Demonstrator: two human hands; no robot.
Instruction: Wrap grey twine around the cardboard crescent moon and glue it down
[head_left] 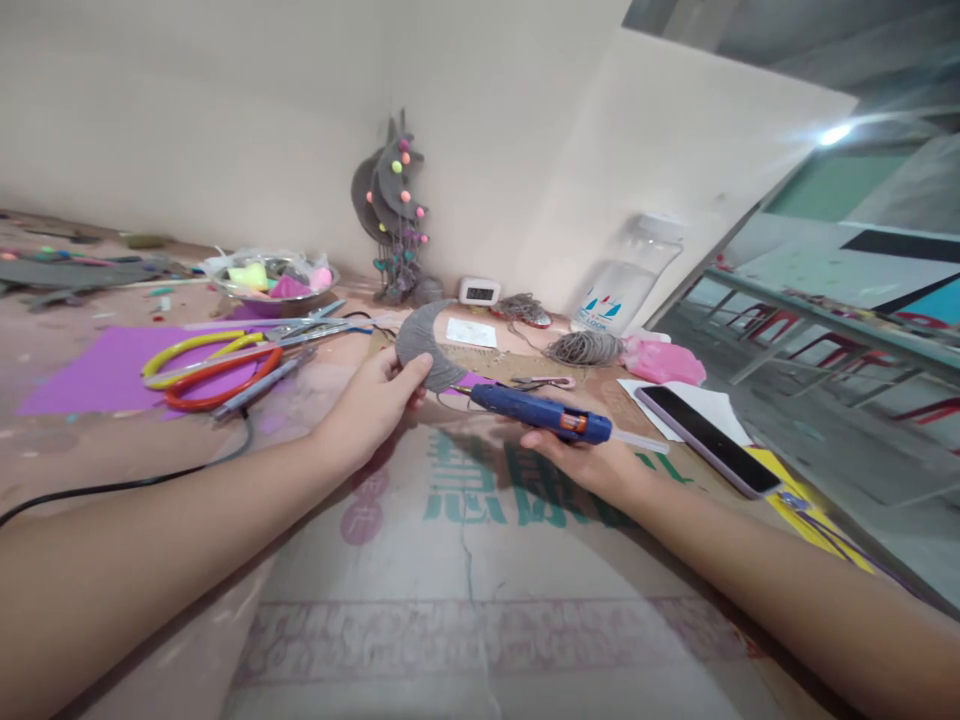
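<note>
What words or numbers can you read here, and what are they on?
Table cover: big green printed characters, partly hidden by the right hand holding the glue gun; not readable.
Plastic bottle: blue logo and text, too blurred.
Small digital clock: digits too small.
Left hand holds the grey crescent: no text.

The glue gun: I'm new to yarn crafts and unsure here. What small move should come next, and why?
Probably bring the glue gun nozzle the last bit to the grey crescent. The left hand pinches the crescent's lower edge, and the right hand holds the gun with its tip pointing at that spot, just short of it. Whether glue is already there cannot be told.
</note>
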